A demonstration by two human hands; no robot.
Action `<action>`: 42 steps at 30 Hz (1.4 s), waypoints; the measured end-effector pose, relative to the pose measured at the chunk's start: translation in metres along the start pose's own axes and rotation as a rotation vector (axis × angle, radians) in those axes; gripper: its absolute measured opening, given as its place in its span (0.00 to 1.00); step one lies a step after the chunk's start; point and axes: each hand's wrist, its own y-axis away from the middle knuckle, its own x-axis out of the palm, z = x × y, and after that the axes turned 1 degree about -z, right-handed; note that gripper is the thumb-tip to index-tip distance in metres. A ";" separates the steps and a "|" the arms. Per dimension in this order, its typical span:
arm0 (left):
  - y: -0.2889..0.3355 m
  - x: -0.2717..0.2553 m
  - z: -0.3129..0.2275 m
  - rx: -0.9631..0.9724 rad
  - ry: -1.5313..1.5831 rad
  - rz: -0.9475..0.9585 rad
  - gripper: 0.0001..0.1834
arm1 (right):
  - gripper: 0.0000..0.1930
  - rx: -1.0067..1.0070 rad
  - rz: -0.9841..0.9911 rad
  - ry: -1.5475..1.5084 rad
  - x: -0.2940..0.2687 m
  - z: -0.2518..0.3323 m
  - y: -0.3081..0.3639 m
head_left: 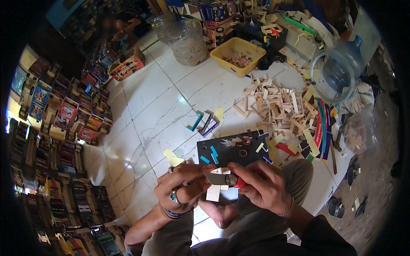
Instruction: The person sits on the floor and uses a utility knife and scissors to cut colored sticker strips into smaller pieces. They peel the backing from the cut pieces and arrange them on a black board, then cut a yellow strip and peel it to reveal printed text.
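Both my hands meet over my crossed legs. My right hand [262,185] is closed around the red handle [240,182] of a tool with a broad flat metal blade [217,179], which looks like a knife or scraper. Pinched in my left hand [181,185] is a small pale wooden piece [213,193], with the blade lying across or just above it; whether they touch is unclear. Just beyond sits a black board [205,147] bearing blue strips [214,154], a small ring like a tape roll [243,152] and small scraps.
A heap of wooden offcuts [282,102] lies ahead right, below a yellow tub [230,68]. Toy trucks [68,111] crowd the left side. Yellow paper pieces [173,158] rest on the tiles. Sandals [336,208] lie at right. Another person [124,32] is at the far left.
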 end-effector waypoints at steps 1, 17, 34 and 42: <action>0.001 0.000 0.000 -0.004 0.002 0.013 0.13 | 0.26 -0.003 -0.009 -0.007 0.003 -0.003 0.002; -0.005 -0.005 -0.015 -0.039 0.033 0.054 0.13 | 0.22 0.167 -0.136 -0.161 0.014 -0.015 0.029; -0.002 -0.002 -0.011 0.000 0.078 0.028 0.14 | 0.26 -0.060 -0.084 -0.109 0.007 -0.006 0.005; 0.003 -0.002 -0.012 -0.086 0.122 0.138 0.10 | 0.22 0.131 0.009 0.108 0.027 -0.033 0.049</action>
